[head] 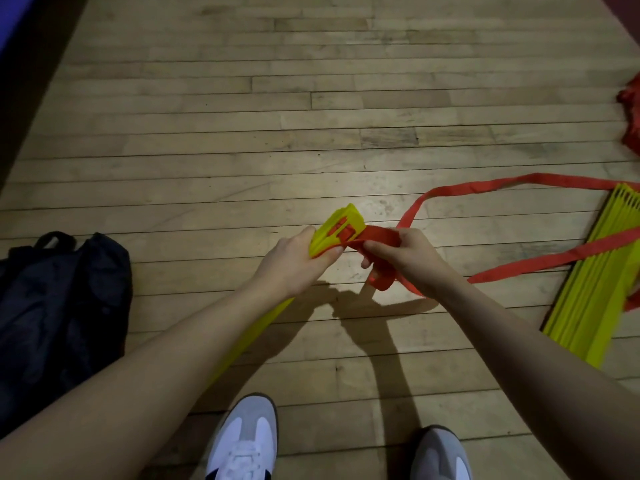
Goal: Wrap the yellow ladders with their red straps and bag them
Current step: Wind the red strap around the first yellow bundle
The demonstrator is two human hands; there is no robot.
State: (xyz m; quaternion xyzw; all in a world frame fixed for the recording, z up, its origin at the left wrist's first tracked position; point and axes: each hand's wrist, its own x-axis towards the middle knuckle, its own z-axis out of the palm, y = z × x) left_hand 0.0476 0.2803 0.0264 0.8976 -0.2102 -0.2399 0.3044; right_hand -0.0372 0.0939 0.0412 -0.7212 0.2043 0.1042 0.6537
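Observation:
My left hand [298,259] grips a stacked bundle of yellow ladder rungs [341,226] near its top end; the rest of the bundle runs down under my left forearm. My right hand [398,258] pinches the red strap [377,237] right beside the bundle, with a loop of it hanging below the fingers. The strap trails from my right hand across the floor to the right. A second yellow ladder bundle [599,289] lies on the floor at the right with red strap over it. A black bag [62,306] lies crumpled on the floor at the left.
Wooden plank floor [311,116] stretches ahead. A red bunched thing [632,116] sits at the right edge. My two white and grey shoes [242,441] stand at the bottom. A dark band [31,64] runs along the left edge.

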